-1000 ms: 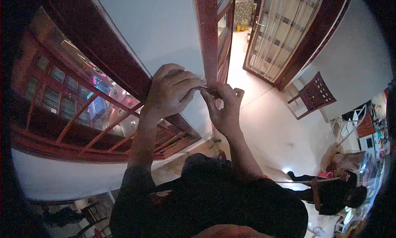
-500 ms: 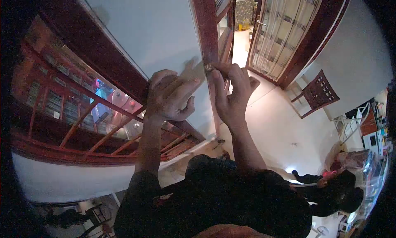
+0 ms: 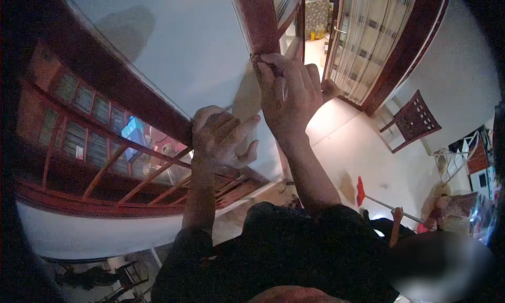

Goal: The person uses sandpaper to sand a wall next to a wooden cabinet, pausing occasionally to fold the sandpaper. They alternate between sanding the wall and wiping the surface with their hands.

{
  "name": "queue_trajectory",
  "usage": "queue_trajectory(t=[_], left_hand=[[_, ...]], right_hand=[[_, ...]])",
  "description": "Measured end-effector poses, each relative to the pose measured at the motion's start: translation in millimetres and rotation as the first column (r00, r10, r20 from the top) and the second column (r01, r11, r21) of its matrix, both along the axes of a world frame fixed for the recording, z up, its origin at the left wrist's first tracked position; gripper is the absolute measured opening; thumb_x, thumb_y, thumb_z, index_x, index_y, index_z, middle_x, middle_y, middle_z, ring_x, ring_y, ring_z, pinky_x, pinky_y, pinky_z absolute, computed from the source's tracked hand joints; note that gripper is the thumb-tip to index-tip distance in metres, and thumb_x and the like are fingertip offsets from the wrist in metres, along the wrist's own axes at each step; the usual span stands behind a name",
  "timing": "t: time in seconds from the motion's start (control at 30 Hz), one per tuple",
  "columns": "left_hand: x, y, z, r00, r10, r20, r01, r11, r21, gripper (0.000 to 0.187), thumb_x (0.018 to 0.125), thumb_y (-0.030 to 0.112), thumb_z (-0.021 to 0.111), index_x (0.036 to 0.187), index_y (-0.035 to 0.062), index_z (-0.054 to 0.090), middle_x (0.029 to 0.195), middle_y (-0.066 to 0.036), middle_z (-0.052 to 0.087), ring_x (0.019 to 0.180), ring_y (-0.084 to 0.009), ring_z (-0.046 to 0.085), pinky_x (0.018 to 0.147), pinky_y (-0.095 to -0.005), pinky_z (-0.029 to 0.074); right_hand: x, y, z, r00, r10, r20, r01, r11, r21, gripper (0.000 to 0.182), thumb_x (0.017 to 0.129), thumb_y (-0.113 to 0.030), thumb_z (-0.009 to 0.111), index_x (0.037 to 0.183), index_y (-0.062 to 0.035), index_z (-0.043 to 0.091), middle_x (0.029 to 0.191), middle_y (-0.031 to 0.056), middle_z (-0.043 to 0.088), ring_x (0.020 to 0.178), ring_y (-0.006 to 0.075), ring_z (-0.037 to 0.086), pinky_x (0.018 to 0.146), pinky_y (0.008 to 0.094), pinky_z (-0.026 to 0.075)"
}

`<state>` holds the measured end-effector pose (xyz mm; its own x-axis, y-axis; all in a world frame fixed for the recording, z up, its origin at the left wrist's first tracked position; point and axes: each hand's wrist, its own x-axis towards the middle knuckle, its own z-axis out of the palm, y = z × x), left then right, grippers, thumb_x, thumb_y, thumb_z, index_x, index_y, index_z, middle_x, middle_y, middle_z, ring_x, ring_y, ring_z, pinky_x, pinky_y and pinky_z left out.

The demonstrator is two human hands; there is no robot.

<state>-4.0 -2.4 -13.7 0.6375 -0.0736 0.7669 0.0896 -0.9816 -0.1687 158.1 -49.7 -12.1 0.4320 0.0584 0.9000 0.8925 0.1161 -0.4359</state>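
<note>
My right hand [image 3: 294, 87] is raised at the edge of a dark red wooden frame [image 3: 259, 19], thumb and index finger pinched together against the wood. What the pinch holds is too small to make out. My left hand [image 3: 223, 137] is lower and to the left, beside the pale wall panel [image 3: 189, 45]. Its fingers are bent and apart, with the thumb away from them. Nothing shows clearly between them. Both hands cast shadows on the panel.
A barred red wooden window [image 3: 105, 171] is at left. A curtained door [image 3: 363, 40] stands at upper right, with a wooden chair [image 3: 415, 120] below it. At lower right, a person's hand [image 3: 397, 214] holds a pole with a red head [image 3: 360, 191].
My right hand has moved up along the wooden frame, while my left hand has shifted slightly down and right. The pole with the red head has come into view at lower right.
</note>
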Motion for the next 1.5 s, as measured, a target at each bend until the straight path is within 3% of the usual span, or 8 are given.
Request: queue_trajectory(t=[0.13, 0.5, 0.6, 0.67, 0.9, 0.97, 1.07, 1.5], left_hand=[[6, 0, -2, 0.998, 0.040, 0.056, -0.041, 0.999, 0.031, 0.041, 0.066, 0.026, 0.072, 0.106, 0.0196, 0.068, 0.069, 0.002, 0.060, 0.064, -0.0159, 0.059, 0.081, -0.0361, 0.043], [15, 6, 2, 0.983, 0.157, -0.096, -0.155, 0.987, 0.029, 0.030, 0.066, 0.029, 0.070, 0.094, 0.0172, 0.070, 0.067, 0.004, 0.062, 0.067, -0.0133, 0.060, 0.078, -0.0371, 0.040], [17, 7, 1, 0.989, 0.148, -0.008, -0.147, 0.986, 0.081, 0.026, 0.068, 0.033, 0.070, 0.089, 0.0169, 0.071, 0.067, 0.004, 0.063, 0.067, -0.0130, 0.060, 0.078, -0.0369, 0.040], [17, 2, 2, 0.976, 0.214, -0.033, -0.210, 0.973, 0.091, 0.030, 0.070, 0.042, 0.068, 0.057, 0.0193, 0.053, 0.068, -0.002, 0.064, 0.066, -0.0217, 0.062, 0.076, -0.0421, 0.044], [14, 10, -5, 0.986, 0.159, 0.041, -0.162, 0.982, 0.097, 0.026, 0.070, 0.044, 0.068, 0.074, 0.0197, 0.060, 0.072, -0.002, 0.066, 0.072, -0.0209, 0.063, 0.077, -0.0410, 0.044], [17, 18, -11, 0.988, 0.093, 0.126, -0.107, 0.989, 0.106, 0.026, 0.075, 0.037, 0.063, 0.095, 0.0212, 0.071, 0.066, 0.007, 0.061, 0.064, -0.0104, 0.060, 0.081, -0.0353, 0.039], [8, 17, -10, 0.995, 0.098, 0.032, -0.101, 0.990, 0.099, 0.028, 0.067, 0.043, 0.070, 0.080, 0.0200, 0.060, 0.074, 0.001, 0.066, 0.065, -0.0211, 0.063, 0.077, -0.0417, 0.043], [5, 14, -9, 0.985, 0.170, -0.022, -0.169, 0.985, 0.041, 0.027, 0.070, 0.045, 0.068, 0.071, 0.0192, 0.059, 0.065, 0.001, 0.063, 0.065, -0.0208, 0.063, 0.075, -0.0419, 0.042]], right_hand=[[-3, -1, 4, 0.993, -0.108, 0.053, 0.109, 0.994, -0.026, 0.013, 0.078, -0.021, 0.078, 0.088, -0.0197, 0.069, 0.076, -0.0060, 0.066, 0.066, 0.0143, 0.054, 0.076, 0.0301, 0.030], [5, 2, 19, 1.000, 0.026, 0.001, -0.026, 0.998, -0.056, 0.019, 0.073, -0.013, 0.078, 0.090, -0.0136, 0.069, 0.073, -0.0019, 0.064, 0.063, 0.0166, 0.052, 0.061, 0.0282, 0.038], [7, 5, 19, 0.999, 0.039, 0.006, -0.039, 0.999, -0.004, 0.020, 0.073, -0.012, 0.079, 0.091, -0.0120, 0.069, 0.072, -0.0022, 0.064, 0.063, 0.0155, 0.052, 0.060, 0.0271, 0.038], [7, 5, 18, 0.996, 0.086, -0.003, -0.086, 0.996, 0.005, 0.021, 0.073, -0.012, 0.079, 0.092, -0.0114, 0.070, 0.071, -0.0023, 0.063, 0.063, 0.0149, 0.051, 0.060, 0.0272, 0.038], [9, 2, 17, 0.982, 0.189, -0.022, -0.189, 0.982, -0.022, 0.021, 0.074, -0.009, 0.079, 0.093, -0.0100, 0.070, 0.067, -0.0011, 0.061, 0.060, 0.0131, 0.049, 0.060, 0.0282, 0.035], [13, 6, 16, 0.981, 0.195, 0.000, -0.195, 0.981, -0.014, 0.022, 0.074, -0.009, 0.080, 0.094, -0.0098, 0.070, 0.067, -0.0010, 0.061, 0.059, 0.0128, 0.049, 0.059, 0.0278, 0.035], [11, 9, 17, 0.982, 0.189, 0.028, -0.189, 0.982, 0.004, 0.023, 0.073, -0.009, 0.080, 0.094, -0.0097, 0.070, 0.067, -0.0010, 0.061, 0.059, 0.0122, 0.048, 0.059, 0.0271, 0.034], [-7, 9, 8, 0.998, 0.055, -0.003, -0.055, 0.996, -0.075, 0.022, 0.071, -0.014, 0.082, 0.091, -0.0180, 0.072, 0.064, -0.0068, 0.056, 0.061, 0.0127, 0.046, 0.066, 0.0288, 0.028]])
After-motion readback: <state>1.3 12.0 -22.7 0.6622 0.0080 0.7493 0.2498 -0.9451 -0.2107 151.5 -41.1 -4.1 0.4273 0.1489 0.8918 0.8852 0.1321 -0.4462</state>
